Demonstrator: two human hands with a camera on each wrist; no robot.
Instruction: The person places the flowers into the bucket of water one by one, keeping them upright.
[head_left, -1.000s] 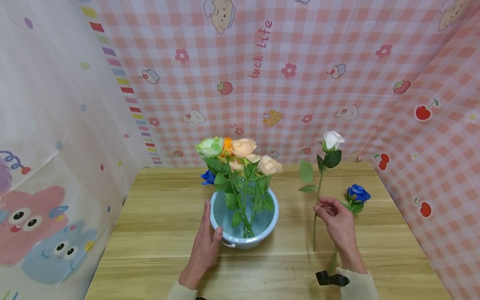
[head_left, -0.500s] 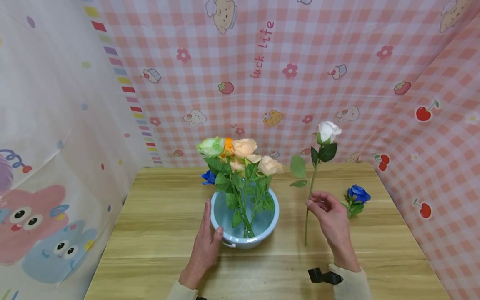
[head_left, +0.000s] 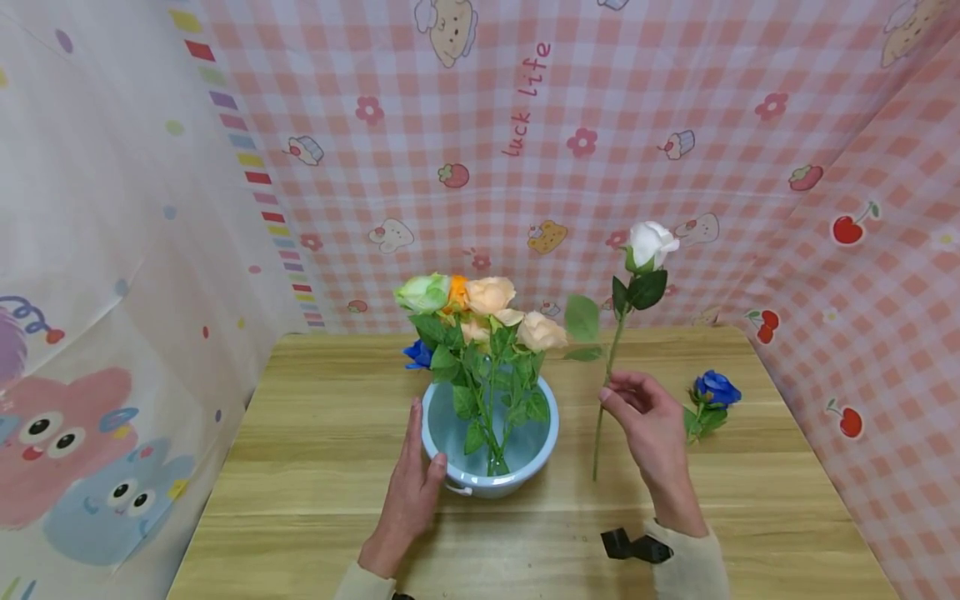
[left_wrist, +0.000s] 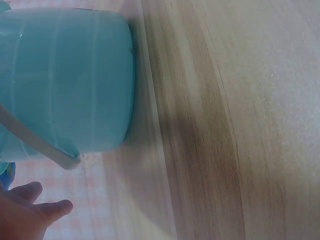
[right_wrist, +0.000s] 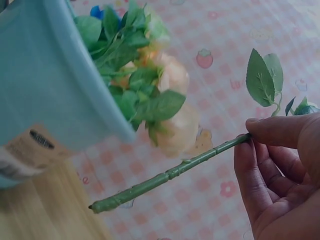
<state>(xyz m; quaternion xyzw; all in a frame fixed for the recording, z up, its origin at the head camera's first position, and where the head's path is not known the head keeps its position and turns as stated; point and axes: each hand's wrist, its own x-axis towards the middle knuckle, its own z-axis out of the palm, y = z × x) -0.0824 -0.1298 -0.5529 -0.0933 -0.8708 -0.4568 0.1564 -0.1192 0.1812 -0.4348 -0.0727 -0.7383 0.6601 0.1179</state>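
Note:
A light blue bucket (head_left: 489, 482) stands mid-table with several roses in it: pale green (head_left: 422, 293), orange (head_left: 457, 292), peach (head_left: 490, 295) and blue (head_left: 418, 354). Beside the bucket's left side is my left hand (head_left: 408, 492), fingers extended; whether it touches the wall I cannot tell. In the left wrist view its fingertips (left_wrist: 62, 207) show near the bucket's handle (left_wrist: 37, 141). Right of the bucket, my right hand (head_left: 651, 433) pinches a white rose (head_left: 651, 245) by its stem between thumb and fingers. The bare stem end (right_wrist: 130, 192) points down, clear of the bucket in the right wrist view.
A second blue rose (head_left: 716, 389) lies on the wooden table (head_left: 315, 467) to the right, behind my right hand. A pink checked cloth (head_left: 420, 208) hangs along the back and right, and a white patterned cloth (head_left: 112, 250) along the left.
My right hand has moved left and a little up, carrying the white rose closer to the bucket and away from the blue rose on the table. The left hand stays put.

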